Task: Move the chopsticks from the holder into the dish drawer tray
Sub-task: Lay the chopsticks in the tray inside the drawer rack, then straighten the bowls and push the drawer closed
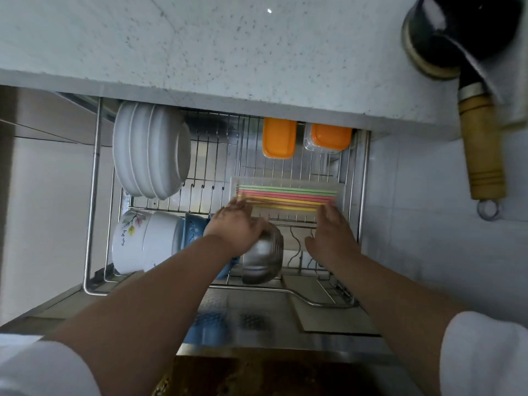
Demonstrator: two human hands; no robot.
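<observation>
Several coloured chopsticks [285,197], green, pink and yellow, lie side by side in a clear plastic tray [288,181] on the wire rack of the pulled-out dish drawer [94,172]. My left hand [235,228] touches the left ends of the yellow chopsticks with its fingertips. My right hand [333,234] touches their right ends at the tray's front right corner. Both hands have fingers extended against the chopstick ends, and no holder is in view.
White plates [148,150] stand at the drawer's back left. White bowls [143,241], a blue bowl [194,227] and a steel bowl [264,252] sit at the front. Two orange-lidded boxes [278,138] stand at the back. A pan with a wooden handle [483,144] overhangs the speckled counter [200,38].
</observation>
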